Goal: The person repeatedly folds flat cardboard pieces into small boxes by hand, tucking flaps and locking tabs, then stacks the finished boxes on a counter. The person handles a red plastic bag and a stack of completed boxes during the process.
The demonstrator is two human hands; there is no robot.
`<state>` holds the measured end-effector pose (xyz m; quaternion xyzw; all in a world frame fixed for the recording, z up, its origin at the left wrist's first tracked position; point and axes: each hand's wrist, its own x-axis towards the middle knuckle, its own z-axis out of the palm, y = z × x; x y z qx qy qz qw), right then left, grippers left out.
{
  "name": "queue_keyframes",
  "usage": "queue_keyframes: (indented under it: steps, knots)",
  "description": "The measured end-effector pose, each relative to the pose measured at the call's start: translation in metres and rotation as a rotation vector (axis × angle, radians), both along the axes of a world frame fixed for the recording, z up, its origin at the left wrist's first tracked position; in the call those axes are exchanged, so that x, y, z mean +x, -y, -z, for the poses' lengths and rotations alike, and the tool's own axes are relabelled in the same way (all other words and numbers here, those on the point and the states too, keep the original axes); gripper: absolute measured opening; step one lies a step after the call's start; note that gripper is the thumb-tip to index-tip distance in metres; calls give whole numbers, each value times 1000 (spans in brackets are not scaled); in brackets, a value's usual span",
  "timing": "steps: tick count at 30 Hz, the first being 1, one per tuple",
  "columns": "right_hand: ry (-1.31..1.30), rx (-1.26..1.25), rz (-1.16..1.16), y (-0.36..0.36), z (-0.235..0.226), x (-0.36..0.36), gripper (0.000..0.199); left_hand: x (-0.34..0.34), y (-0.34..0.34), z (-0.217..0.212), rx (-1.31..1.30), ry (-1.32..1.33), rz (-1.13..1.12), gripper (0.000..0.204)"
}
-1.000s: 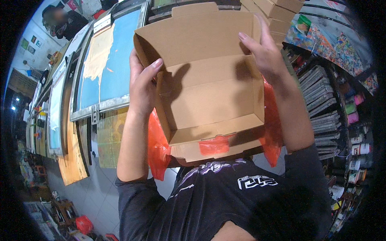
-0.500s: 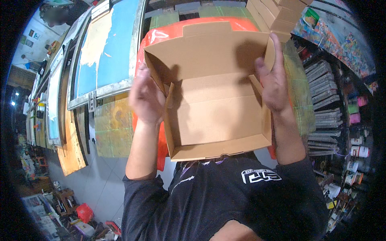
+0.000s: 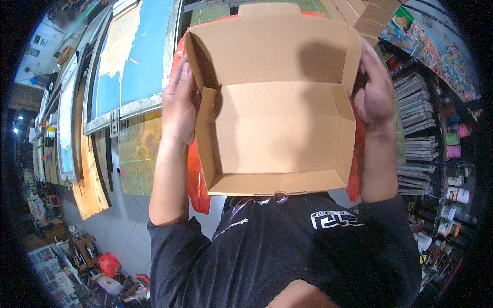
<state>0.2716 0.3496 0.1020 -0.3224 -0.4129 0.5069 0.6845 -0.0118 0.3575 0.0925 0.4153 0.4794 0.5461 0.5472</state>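
I hold an open brown cardboard box (image 3: 275, 123) in front of my chest, its empty inside facing me and its lid flap raised at the top. My left hand (image 3: 179, 105) grips the box's left wall. My right hand (image 3: 372, 92) grips the right wall near the lid hinge. Behind the box an orange-red plastic sheet or bag (image 3: 196, 179) shows at the left, right and top edges.
Framed screens with blue and yellow panels (image 3: 128, 66) lean at the left. Several folded cardboard boxes (image 3: 367, 18) are stacked at the top right. Shelves with stacked sheets and pots (image 3: 418, 149) stand at the right. Clutter lies on the tiled floor (image 3: 102, 262).
The box has straightened and come closer to the camera. My hands have shifted along its side walls, and the lid flap now stands wider open at the top.
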Motion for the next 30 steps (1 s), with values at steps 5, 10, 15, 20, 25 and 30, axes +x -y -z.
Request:
queue_keyframes:
  steps: [5, 10, 15, 20, 25, 30]
  knots:
    - [443, -176, 132, 8, 6, 11, 39, -5, 7, 5, -206, -58, 36, 49]
    - [696, 50, 375, 17, -12, 10, 41, -11, 27, -7, -92, -146, -104, 55]
    - [620, -47, 324, 36, -29, -3, 45, -17, 61, 1, 321, 136, -130, 37]
    - [173, -118, 106, 44, -2, -12, 49, -24, 80, 12, 30, 122, -158, 38]
    - [153, -309, -6, 38, 20, -12, 49, -11, 91, 23, 69, -180, -83, 42]
    - [258, -323, 151, 55, 28, -5, 43, 4, 99, 28, 112, -295, 9, 37]
